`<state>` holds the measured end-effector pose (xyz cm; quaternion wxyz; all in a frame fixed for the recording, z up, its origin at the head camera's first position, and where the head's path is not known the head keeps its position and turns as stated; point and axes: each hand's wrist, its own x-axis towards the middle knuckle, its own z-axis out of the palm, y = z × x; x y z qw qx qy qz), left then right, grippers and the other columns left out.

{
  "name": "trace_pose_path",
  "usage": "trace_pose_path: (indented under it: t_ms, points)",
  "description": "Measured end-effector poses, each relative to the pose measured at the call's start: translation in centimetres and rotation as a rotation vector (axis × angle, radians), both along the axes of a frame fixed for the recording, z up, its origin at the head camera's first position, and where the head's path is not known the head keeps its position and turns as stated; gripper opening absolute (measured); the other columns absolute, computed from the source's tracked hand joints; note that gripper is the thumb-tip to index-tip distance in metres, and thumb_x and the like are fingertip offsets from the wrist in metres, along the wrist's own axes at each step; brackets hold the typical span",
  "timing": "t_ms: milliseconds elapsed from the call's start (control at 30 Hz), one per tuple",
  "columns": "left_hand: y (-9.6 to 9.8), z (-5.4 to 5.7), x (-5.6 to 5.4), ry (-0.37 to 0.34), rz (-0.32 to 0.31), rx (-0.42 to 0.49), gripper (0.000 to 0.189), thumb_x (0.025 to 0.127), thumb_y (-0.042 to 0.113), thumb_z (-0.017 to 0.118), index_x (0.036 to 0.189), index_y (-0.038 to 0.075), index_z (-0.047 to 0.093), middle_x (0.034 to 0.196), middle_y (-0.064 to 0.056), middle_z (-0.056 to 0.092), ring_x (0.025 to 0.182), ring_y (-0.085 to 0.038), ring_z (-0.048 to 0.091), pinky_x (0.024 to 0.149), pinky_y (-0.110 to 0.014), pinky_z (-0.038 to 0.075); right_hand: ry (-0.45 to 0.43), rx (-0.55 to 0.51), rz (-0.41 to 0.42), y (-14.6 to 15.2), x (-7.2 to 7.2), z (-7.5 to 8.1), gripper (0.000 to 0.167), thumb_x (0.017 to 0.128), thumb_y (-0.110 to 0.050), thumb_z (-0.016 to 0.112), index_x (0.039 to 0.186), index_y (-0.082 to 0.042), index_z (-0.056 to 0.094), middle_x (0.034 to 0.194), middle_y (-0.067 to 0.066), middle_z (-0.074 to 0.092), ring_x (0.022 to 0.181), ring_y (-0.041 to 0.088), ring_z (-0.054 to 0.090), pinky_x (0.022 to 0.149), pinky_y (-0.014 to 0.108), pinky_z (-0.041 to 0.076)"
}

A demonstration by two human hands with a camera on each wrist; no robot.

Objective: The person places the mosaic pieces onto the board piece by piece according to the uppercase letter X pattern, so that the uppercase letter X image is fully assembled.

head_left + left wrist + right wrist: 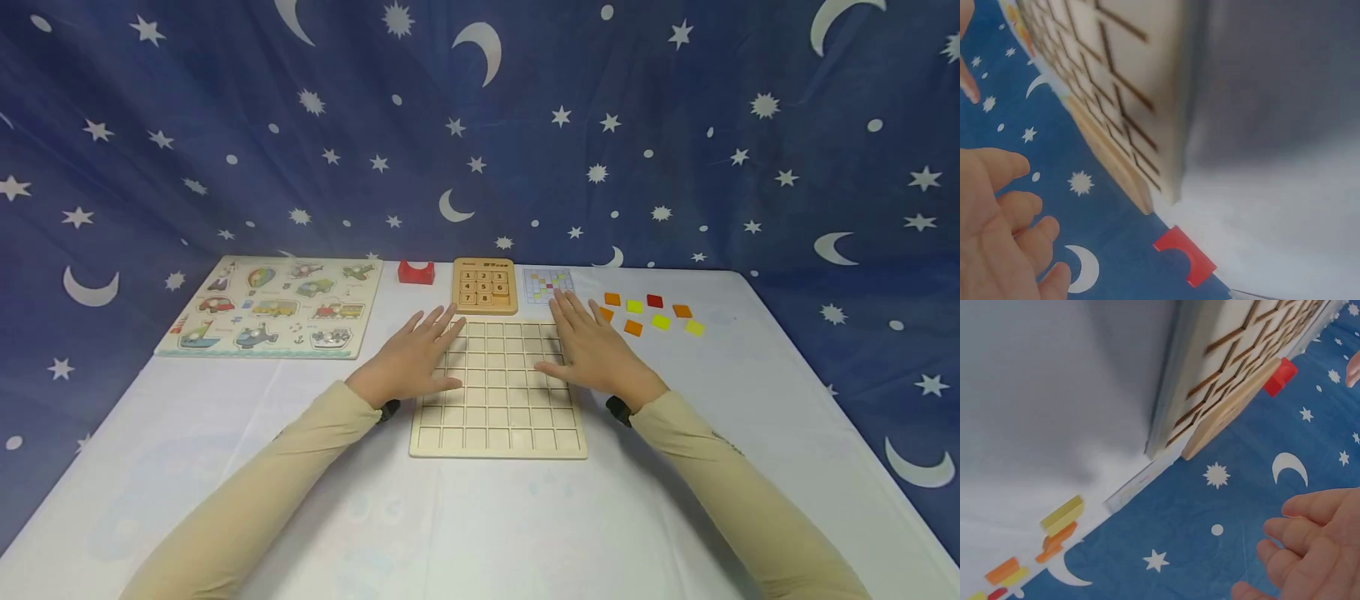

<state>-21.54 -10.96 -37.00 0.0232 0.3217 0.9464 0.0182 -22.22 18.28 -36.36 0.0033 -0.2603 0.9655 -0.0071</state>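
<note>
A pale wooden grid board (498, 417) lies flat at the middle of the white table. Over its left edge, my left hand (412, 358) is held with fingers extended and thumb spread toward the board's middle; it holds nothing. My right hand (600, 354) mirrors it over the right edge, fingers straight and spread, also holding nothing. In the left wrist view the left palm and fingers (1019, 206) appear beside the board's side; the right wrist view shows the right fingers (1300, 531) likewise unoccupied. A patterned grid card (536, 292) lies just beyond the right fingertips.
A wooden number puzzle (484, 308) sits behind the board, with a red notched block (416, 273) to its left. A picture puzzle board (258, 333) lies at the back left. Several orange, yellow and red square tiles (660, 322) are scattered at the right. A starry blue cloth (525, 183) hangs behind.
</note>
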Motion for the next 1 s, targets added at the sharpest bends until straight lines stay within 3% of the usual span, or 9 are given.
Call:
trace_pose_path:
  t_ms: [400, 533, 767, 1000]
  points:
    - [-1.6, -0.6, 1.2, -0.087, -0.072, -0.094, 0.093, 0.085, 0.057, 0.058, 0.149, 0.002, 0.020, 0.158, -0.018, 0.011, 0.146, -0.032, 0.014, 0.120, -0.049, 0.011, 0.033, -0.030, 0.026, 2.8, 0.7, -0.1, 0.094, 0.087, -0.058, 0.052, 0.149, 0.002, 0.015, 0.157, 0.018, 0.015, 0.146, 0.034, 0.013, 0.118, 0.055, 0.014]
    - [-2.1, -0.9, 1.4, -0.076, -0.099, -0.124, 0.092, 0.085, 0.057, 0.057, 0.148, 0.000, 0.023, 0.157, -0.019, 0.015, 0.145, -0.032, 0.018, 0.120, -0.049, 0.015, 0.057, -0.079, 0.019, 4.2, 0.6, 0.0, 0.087, 0.088, -0.051, 0.057, 0.148, 0.001, 0.021, 0.156, 0.018, 0.021, 0.145, 0.034, 0.019, 0.118, 0.054, 0.015]
    - [-2.8, -1.2, 1.4, -0.075, -0.115, -0.152, 0.093, 0.084, 0.059, 0.057, 0.146, -0.003, 0.026, 0.154, -0.021, 0.023, 0.144, -0.033, 0.023, 0.119, -0.049, 0.019, 0.066, -0.222, -0.050, 7.1, 0.3, 0.6, 0.073, 0.088, -0.038, 0.062, 0.146, -0.004, 0.033, 0.151, 0.016, 0.034, 0.141, 0.034, 0.028, 0.114, 0.055, 0.024]
    - [-3.1, -1.4, 1.7, -0.107, -0.109, -0.145, 0.091, 0.086, 0.058, 0.053, 0.146, -0.004, 0.025, 0.153, -0.021, 0.025, 0.143, -0.033, 0.025, 0.119, -0.048, 0.020, 0.070, -0.477, -0.172, 10.6, 0.3, 0.8, 0.052, 0.084, -0.020, 0.070, 0.131, -0.004, 0.054, 0.136, 0.020, 0.052, 0.126, 0.041, 0.047, 0.103, 0.062, 0.035]
